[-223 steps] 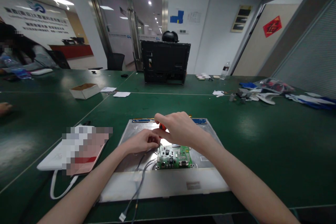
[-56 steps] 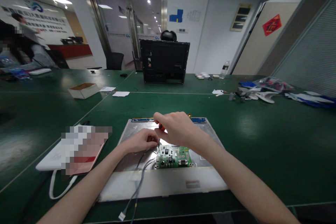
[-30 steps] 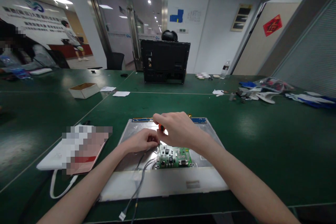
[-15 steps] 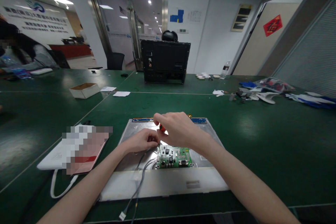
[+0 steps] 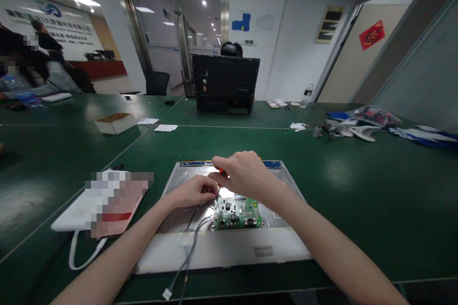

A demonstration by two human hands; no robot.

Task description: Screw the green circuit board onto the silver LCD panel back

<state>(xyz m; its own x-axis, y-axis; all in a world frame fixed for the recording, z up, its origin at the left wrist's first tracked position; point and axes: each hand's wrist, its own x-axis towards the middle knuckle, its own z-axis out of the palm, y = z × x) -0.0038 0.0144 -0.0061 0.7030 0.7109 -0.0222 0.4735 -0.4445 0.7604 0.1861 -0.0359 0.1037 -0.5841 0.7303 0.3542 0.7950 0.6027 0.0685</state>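
Observation:
My right hand (image 5: 241, 174) is closed around the red and black handle of a screwdriver (image 5: 222, 172), whose thin shaft points down to the upper left corner of a green circuit board (image 5: 240, 212). Beside the shaft, my left hand (image 5: 198, 190) is closed in a pinch at that same corner; what its fingertips hold is too small to make out. The board lies on the metal back of a flat display panel (image 5: 171, 178). Grey cables (image 5: 193, 243) run from the board's left side over the panel's pale lower strip to a white connector (image 5: 167, 293).
Left of the panel lie a white device with a cable (image 5: 67, 214) and a pinkish flat item (image 5: 123, 217). Farther back stand an open box (image 5: 115, 124) and a black monitor housing (image 5: 225, 83). Bags and loose parts (image 5: 372, 116) lie at the right. People are at the far left.
My right hand has shifted and turned slightly on the screwdriver, and more of the shaft shows. My left hand stays in place. Another person has appeared in the left background.

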